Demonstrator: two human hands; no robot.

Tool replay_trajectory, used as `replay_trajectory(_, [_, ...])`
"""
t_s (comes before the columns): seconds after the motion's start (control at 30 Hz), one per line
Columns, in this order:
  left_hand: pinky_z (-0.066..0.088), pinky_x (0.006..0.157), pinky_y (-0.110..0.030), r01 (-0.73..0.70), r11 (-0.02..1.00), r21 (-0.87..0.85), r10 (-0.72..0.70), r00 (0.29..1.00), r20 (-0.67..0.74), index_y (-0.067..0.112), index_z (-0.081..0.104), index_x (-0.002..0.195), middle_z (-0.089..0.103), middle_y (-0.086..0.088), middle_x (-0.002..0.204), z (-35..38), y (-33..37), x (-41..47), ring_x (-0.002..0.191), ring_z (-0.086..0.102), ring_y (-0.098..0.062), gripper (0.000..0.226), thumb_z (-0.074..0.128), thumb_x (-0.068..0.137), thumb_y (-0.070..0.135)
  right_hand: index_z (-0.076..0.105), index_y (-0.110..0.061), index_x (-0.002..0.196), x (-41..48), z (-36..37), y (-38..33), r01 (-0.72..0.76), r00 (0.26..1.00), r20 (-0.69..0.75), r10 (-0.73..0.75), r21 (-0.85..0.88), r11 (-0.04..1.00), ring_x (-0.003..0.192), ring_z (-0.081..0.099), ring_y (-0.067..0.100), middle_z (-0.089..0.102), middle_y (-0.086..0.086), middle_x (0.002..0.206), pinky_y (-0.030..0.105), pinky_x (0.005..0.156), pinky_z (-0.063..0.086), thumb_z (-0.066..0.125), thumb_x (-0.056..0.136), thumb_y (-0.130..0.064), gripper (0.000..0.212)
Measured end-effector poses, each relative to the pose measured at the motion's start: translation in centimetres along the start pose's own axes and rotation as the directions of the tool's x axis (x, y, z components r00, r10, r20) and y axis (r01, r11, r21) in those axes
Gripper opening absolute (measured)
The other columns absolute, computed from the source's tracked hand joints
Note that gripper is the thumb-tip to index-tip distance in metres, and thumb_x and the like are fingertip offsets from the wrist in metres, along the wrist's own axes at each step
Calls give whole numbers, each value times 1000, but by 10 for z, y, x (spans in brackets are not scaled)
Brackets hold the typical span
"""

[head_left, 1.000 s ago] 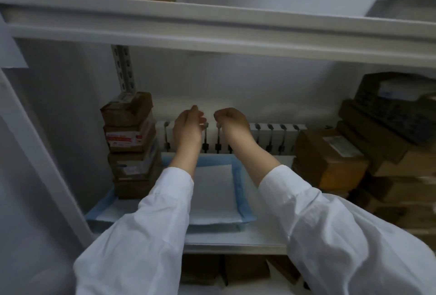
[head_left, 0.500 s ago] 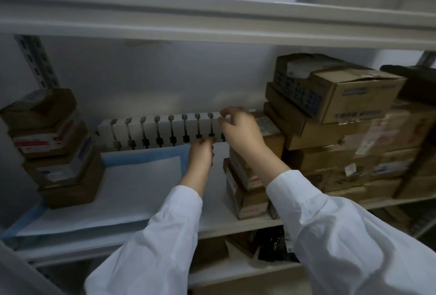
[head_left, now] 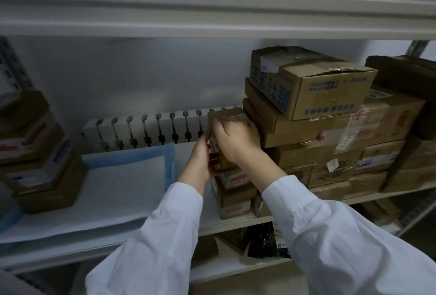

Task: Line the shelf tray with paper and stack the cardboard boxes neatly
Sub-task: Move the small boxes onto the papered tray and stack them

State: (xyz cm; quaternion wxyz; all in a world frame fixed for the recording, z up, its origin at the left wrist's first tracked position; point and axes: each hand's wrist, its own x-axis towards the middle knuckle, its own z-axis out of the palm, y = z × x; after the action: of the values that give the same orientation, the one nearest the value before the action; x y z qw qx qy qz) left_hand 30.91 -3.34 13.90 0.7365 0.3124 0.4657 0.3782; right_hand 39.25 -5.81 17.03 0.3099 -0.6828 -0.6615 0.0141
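Observation:
A white sheet with a blue border (head_left: 122, 176) lies flat on the shelf tray (head_left: 212, 221). On its left end stands a stack of several small cardboard boxes (head_left: 35, 153). To the right of the sheet is a short pile of small boxes, and both hands hold its top box (head_left: 226, 115). My left hand (head_left: 200, 160) presses against that box's left side. My right hand (head_left: 238, 141) curls over its top and right side. Below it sit two more small boxes (head_left: 236, 190).
A large pile of bigger cardboard boxes (head_left: 330, 129) fills the right half of the shelf, touching the small pile. A white ribbed rack with dark clips (head_left: 146, 131) runs along the back wall. Another shelf (head_left: 212, 11) hangs close overhead; more items lie on the shelf below.
My view has swung right. Both hands left the white rack at the back and moved right onto the top small box beside the big pile.

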Motion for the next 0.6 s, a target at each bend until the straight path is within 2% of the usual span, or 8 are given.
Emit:
replay_trajectory(0.07, [46, 64, -35, 21, 1000, 22, -22, 1000, 3, 13, 53, 127, 61, -11, 98, 1, 2, 0, 86, 57, -27, 53, 46, 91, 51, 51, -23, 66, -1, -2, -2, -31, 999, 22, 29, 68, 997, 75, 54, 14, 59, -3, 75, 27, 75, 35, 31, 99, -30, 39])
replay_trajectory(0.17, [45, 74, -41, 25, 996, 82, -25, 1000, 9, 13, 51, 129, 59, -14, 114, 0, 2, 1, 107, 54, -33, 52, 43, 93, 50, 42, -27, 60, -2, -3, -2, -41, 997, 69, 33, 126, 991, 60, 42, 1, 48, -9, 64, 19, 58, 26, 30, 101, -31, 43])
replay_trajectory(0.23, [45, 76, -44, 3, 991, 132, -5, 1000, 18, 15, 50, 128, 57, -16, 122, 0, 1, 2, 112, 52, -33, 47, 43, 94, 46, 44, -26, 62, -1, -5, -2, -38, 998, 45, 31, 171, 985, 62, 46, 6, 50, -8, 67, 24, 59, 29, 31, 101, -31, 42])
replay_trajectory(0.33, [47, 73, -44, -27, 984, 178, 21, 999, 33, 18, 50, 121, 55, -17, 121, -1, 2, 0, 106, 51, -32, 35, 44, 95, 41, 63, -15, 88, 2, -4, -2, -33, 999, -21, 38, 191, 981, 84, 56, 16, 61, 2, 93, 28, 74, 41, 33, 100, -32, 37])
replay_trajectory(0.43, [48, 74, -43, -40, 988, 149, 35, 999, 38, 21, 52, 121, 56, -16, 116, -3, 4, 0, 107, 53, -35, 38, 46, 92, 43, 64, -15, 110, 6, -3, -1, -35, 990, -131, 50, 109, 993, 104, 57, 23, 61, 7, 115, 36, 91, 45, 34, 98, -34, 37])
replay_trajectory(0.53, [52, 73, -43, -33, 998, 53, 31, 999, 28, 21, 51, 127, 58, -19, 112, -9, 4, 2, 101, 57, -36, 43, 50, 89, 42, 56, -17, 126, 9, -6, 0, -106, 985, -125, 117, 89, 990, 116, 52, 24, 51, 6, 132, 33, 90, 45, 34, 98, -37, 40])
replay_trajectory(0.6, [51, 71, -41, -41, 999, 10, 41, 999, 27, 21, 49, 129, 59, -17, 107, -11, 3, 3, 95, 59, -33, 43, 49, 91, 42, 52, -17, 131, 12, -7, 0, -146, 980, -100, 172, 229, 962, 119, 51, 22, 47, 7, 138, 29, 85, 42, 35, 99, -37, 41])
